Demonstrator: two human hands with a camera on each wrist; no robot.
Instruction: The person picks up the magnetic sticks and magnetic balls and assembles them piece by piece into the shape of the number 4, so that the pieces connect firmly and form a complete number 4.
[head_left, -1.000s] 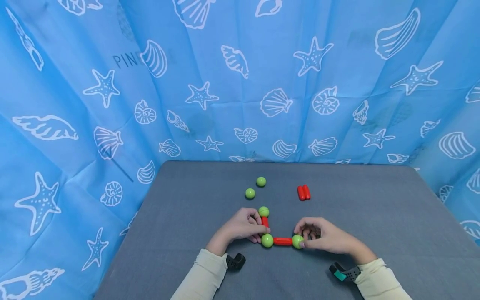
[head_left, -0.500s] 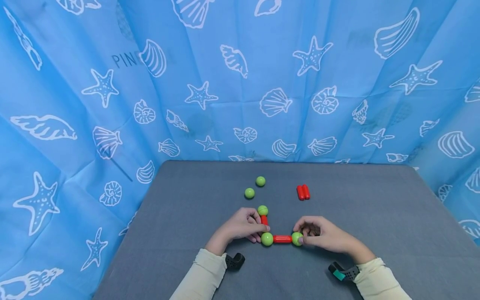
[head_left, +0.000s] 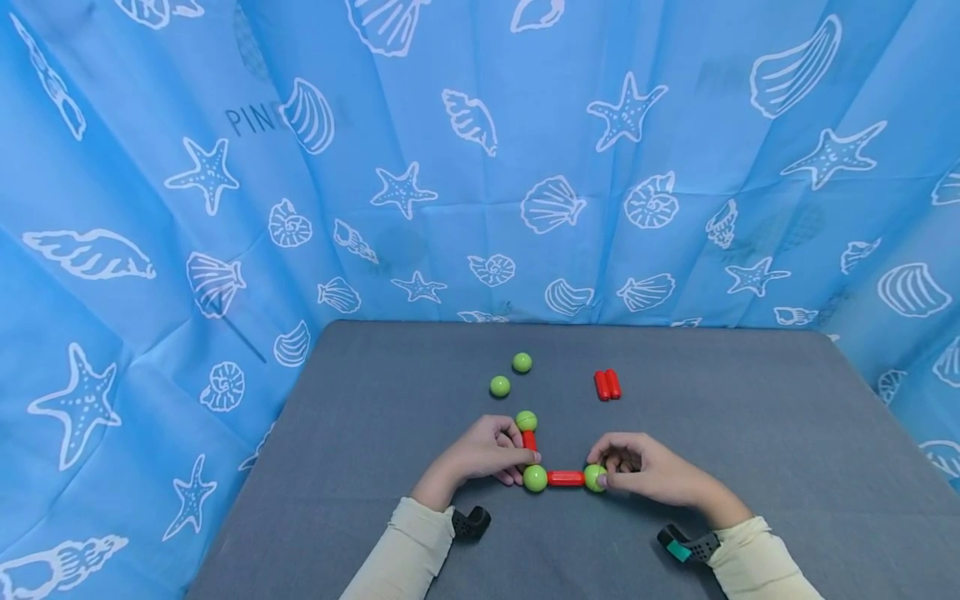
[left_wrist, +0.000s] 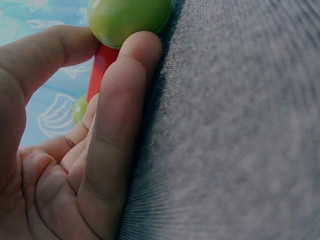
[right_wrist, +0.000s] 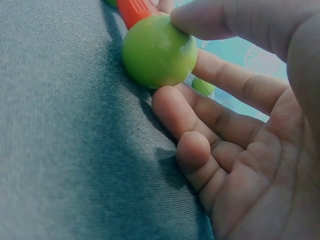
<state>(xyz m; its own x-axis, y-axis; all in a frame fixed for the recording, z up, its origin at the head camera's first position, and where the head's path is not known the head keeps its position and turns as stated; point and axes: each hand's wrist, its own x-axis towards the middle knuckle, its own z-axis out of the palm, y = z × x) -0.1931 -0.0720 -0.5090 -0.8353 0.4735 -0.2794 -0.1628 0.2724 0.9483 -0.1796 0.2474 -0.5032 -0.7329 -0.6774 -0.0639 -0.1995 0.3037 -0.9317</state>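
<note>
An L-shaped piece of green balls and red rods lies on the grey cloth in the head view. My left hand grips the upright red rod, which joins the far green ball to the corner green ball. In the left wrist view, thumb and fingers close around that rod right below a green ball. From the corner, a second red rod runs right to the end green ball. My right hand pinches this end ball between thumb and fingers.
Two loose green balls, one nearer and one farther, lie beyond the left hand. A pair of loose red rods sits side by side at the back. Behind the table hangs a blue shell-print curtain.
The bottom rod and its end ball have shifted very slightly away from the person, with the right hand still pinching the ball. The left hand's grip looks the same.
</note>
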